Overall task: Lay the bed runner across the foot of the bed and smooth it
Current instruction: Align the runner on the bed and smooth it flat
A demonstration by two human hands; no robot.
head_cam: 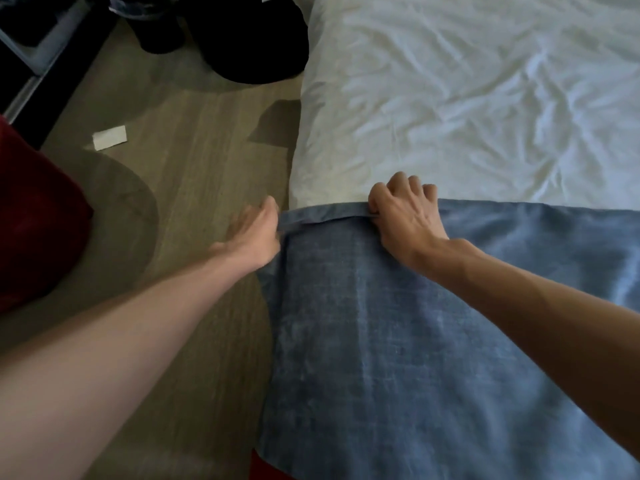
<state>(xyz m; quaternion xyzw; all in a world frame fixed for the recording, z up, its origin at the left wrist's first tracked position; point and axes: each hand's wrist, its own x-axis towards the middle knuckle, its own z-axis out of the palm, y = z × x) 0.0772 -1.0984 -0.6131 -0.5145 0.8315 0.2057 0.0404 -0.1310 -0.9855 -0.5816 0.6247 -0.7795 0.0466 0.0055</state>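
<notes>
Wood floor (194,168) runs along your left. The blue runner (381,323) lies over the near end and hangs toward you. Your left hand (254,233) meets the hem at the side drop, but blur hides its fingers, so I cannot tell its grip. Your right hand (401,209), knuckles up, curls round the folded hem, likely to pull it straight against the white bed (485,98) beyond.

Blue runner (398,323); white bedding (467,98); red cushion (38,220).
</notes>
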